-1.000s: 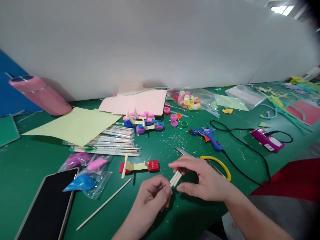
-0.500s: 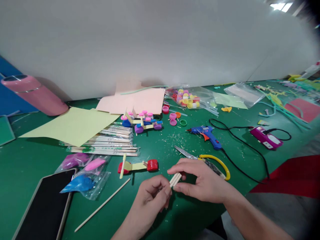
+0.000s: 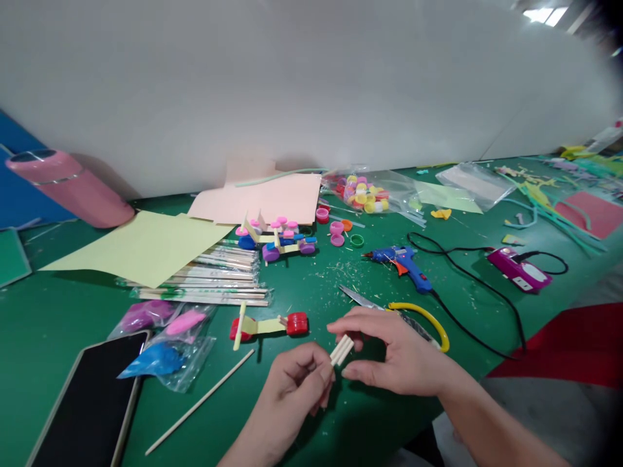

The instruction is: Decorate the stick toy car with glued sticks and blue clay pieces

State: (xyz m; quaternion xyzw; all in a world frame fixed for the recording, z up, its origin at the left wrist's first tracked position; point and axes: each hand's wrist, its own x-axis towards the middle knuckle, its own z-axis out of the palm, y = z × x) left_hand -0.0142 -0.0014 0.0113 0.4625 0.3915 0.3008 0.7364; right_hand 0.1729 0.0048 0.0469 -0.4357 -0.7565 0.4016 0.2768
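Observation:
Pinched in my left hand (image 3: 300, 383) is a small bundle of short wooden sticks (image 3: 342, 350), whose ends stick out to the right; the rest is hidden by the fingers. My right hand (image 3: 384, 353) is around those ends, thumb and fingers apart, with a gap between thumb and sticks. Left of the hands stands a small model (image 3: 267, 324) with red wheels and a pale yellow strip body. A long wooden stick (image 3: 199, 402) lies on the green table. Scissors (image 3: 428, 324) with yellow handles lie partly behind my right hand.
A blue glue gun (image 3: 402, 263) with a black cable runs to a purple power socket (image 3: 520, 269). Wrapped chopsticks (image 3: 209, 282), more wheeled models (image 3: 287, 248) and a bag of caps (image 3: 365, 193) are farther back. At left are a phone (image 3: 87, 402) and a pink bottle (image 3: 73, 188).
My right thumb and fingers have spread slightly away from the stick ends. My left hand still holds the bundle in nearly the same place.

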